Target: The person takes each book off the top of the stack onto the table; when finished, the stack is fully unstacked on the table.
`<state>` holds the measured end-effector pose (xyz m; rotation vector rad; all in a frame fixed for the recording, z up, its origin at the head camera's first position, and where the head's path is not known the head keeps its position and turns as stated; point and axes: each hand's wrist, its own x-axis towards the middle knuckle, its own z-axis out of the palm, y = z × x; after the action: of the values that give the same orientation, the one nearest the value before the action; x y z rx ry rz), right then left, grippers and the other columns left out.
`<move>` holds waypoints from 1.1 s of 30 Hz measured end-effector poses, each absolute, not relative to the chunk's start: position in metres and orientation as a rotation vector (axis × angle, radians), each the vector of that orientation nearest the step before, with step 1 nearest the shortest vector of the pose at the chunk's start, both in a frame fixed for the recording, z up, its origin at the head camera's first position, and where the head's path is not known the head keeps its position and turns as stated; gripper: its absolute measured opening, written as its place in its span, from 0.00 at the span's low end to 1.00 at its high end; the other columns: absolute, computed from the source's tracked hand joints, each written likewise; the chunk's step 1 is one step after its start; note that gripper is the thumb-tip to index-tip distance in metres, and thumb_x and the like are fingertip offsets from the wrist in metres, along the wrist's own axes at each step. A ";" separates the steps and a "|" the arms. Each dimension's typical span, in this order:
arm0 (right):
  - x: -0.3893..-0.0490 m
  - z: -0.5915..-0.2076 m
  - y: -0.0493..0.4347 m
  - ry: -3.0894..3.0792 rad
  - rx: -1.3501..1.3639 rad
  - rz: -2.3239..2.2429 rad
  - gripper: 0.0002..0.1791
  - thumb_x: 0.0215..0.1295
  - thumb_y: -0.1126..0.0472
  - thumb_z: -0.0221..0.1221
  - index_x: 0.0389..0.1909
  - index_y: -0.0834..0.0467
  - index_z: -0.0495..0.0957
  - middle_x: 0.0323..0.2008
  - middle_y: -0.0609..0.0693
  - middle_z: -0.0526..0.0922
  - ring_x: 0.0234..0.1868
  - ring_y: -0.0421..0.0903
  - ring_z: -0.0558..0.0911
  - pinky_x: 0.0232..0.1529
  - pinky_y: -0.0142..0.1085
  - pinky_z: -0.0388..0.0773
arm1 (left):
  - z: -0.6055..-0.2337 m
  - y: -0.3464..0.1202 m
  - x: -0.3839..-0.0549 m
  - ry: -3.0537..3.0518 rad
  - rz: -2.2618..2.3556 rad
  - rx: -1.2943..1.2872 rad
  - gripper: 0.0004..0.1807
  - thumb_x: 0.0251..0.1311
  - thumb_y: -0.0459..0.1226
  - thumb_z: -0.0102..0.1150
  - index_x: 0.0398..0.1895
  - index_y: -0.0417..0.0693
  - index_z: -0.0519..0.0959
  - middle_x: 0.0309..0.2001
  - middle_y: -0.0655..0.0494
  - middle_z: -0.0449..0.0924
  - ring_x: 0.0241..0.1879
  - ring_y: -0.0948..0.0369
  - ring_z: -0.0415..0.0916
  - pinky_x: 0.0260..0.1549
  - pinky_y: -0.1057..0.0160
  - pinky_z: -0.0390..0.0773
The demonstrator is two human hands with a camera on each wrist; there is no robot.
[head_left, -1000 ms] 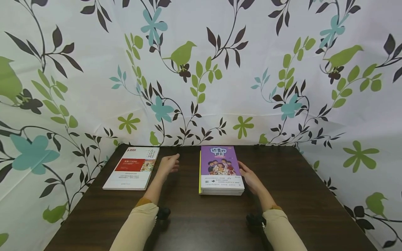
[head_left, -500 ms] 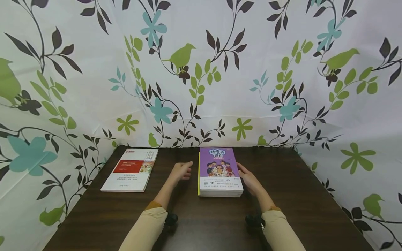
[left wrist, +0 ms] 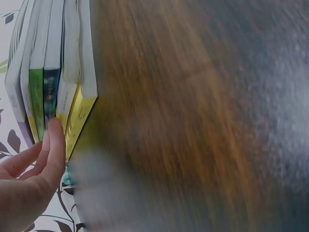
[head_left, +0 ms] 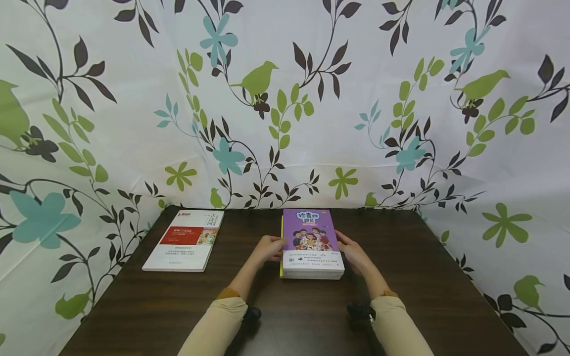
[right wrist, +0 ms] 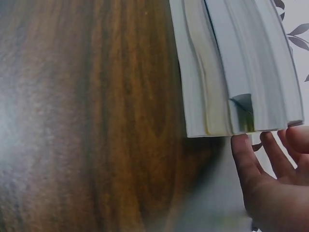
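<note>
A stack of several books (head_left: 311, 242) lies at the middle of the table, topped by one with a purple and white cover. My left hand (head_left: 269, 248) is at its left side; in the left wrist view, fingertips (left wrist: 56, 126) of fairly straight fingers meet the spines (left wrist: 50, 94). Opposite, my right hand (head_left: 354, 252) touches the right side. Seen from the right wrist, its fingertips (right wrist: 240, 140) rest against the page edges (right wrist: 241, 72), with the thumb near the top book. Neither hand's fingers wrap round the stack.
A white book with a red band (head_left: 181, 242) lies flat at the table's left. Behind the dark wooden table (head_left: 303, 316) hangs a cloth (head_left: 285, 99) printed with leaves and birds, which also runs along both sides.
My left hand has moved right from beside the white book to the left side of the stack. My right hand has stayed at the stack's right side, and the books have not moved.
</note>
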<state>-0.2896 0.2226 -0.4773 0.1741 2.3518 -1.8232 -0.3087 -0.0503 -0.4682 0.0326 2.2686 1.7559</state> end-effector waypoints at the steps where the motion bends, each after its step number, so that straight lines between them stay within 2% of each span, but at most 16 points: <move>1: -0.290 -0.477 0.223 2.348 0.179 -1.829 0.29 0.76 0.66 0.39 0.76 0.56 0.53 0.76 0.65 0.50 0.76 0.63 0.47 0.73 0.60 0.44 | -0.469 -0.049 -0.308 2.273 1.750 0.046 0.32 0.64 0.42 0.57 0.62 0.23 0.68 0.48 0.32 0.81 0.39 0.50 0.85 0.35 0.57 0.86; 8: -0.290 -0.469 0.223 2.372 0.278 -1.800 0.27 0.74 0.68 0.44 0.73 0.59 0.60 0.71 0.66 0.63 0.68 0.62 0.67 0.67 0.57 0.64 | -0.474 -0.048 -0.306 2.288 1.734 0.114 0.32 0.60 0.37 0.62 0.61 0.20 0.67 0.52 0.28 0.78 0.40 0.48 0.85 0.35 0.58 0.86; 12: -0.290 -0.465 0.225 2.417 0.324 -1.740 0.27 0.73 0.67 0.47 0.72 0.60 0.63 0.68 0.66 0.67 0.63 0.60 0.73 0.63 0.54 0.71 | -0.477 -0.048 -0.304 2.296 1.714 0.121 0.33 0.59 0.36 0.64 0.61 0.21 0.67 0.53 0.28 0.77 0.40 0.49 0.84 0.36 0.57 0.86; 18: -0.290 -0.466 0.227 2.471 0.315 -1.719 0.25 0.71 0.69 0.49 0.68 0.63 0.67 0.61 0.67 0.74 0.54 0.55 0.80 0.53 0.48 0.80 | -0.476 -0.046 -0.302 2.321 1.669 0.129 0.30 0.61 0.36 0.63 0.61 0.22 0.69 0.48 0.33 0.81 0.36 0.55 0.83 0.35 0.58 0.86; 21: -0.291 -0.466 0.227 2.486 0.320 -1.714 0.25 0.70 0.69 0.50 0.68 0.63 0.68 0.60 0.67 0.75 0.51 0.53 0.81 0.50 0.46 0.81 | -0.474 -0.044 -0.302 2.328 1.652 0.135 0.29 0.62 0.37 0.63 0.59 0.23 0.71 0.45 0.36 0.82 0.34 0.57 0.83 0.34 0.59 0.85; 26: -0.292 -0.463 0.227 2.458 0.331 -1.740 0.25 0.70 0.69 0.50 0.68 0.63 0.67 0.61 0.67 0.74 0.51 0.52 0.82 0.53 0.46 0.81 | -0.474 -0.043 -0.303 2.340 1.642 0.124 0.29 0.60 0.41 0.66 0.56 0.26 0.75 0.40 0.41 0.83 0.33 0.58 0.82 0.35 0.60 0.85; 30: -0.294 -0.462 0.228 2.446 0.303 -1.723 0.26 0.72 0.67 0.50 0.70 0.61 0.65 0.63 0.67 0.73 0.55 0.55 0.80 0.56 0.48 0.78 | -0.472 -0.042 -0.305 2.340 1.661 0.108 0.26 0.60 0.39 0.66 0.53 0.26 0.76 0.38 0.42 0.84 0.32 0.59 0.81 0.34 0.61 0.85; 33: -0.294 -0.463 0.229 2.410 0.233 -1.744 0.26 0.74 0.66 0.48 0.71 0.62 0.63 0.67 0.67 0.68 0.61 0.59 0.76 0.61 0.50 0.75 | -0.470 -0.042 -0.307 2.345 1.665 0.091 0.24 0.61 0.38 0.65 0.52 0.25 0.76 0.37 0.41 0.84 0.31 0.59 0.81 0.33 0.61 0.85</move>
<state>-0.2943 0.2285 -0.4632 0.2327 2.4103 -1.7442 -0.3067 -0.0419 -0.4702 0.0906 2.3451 1.6654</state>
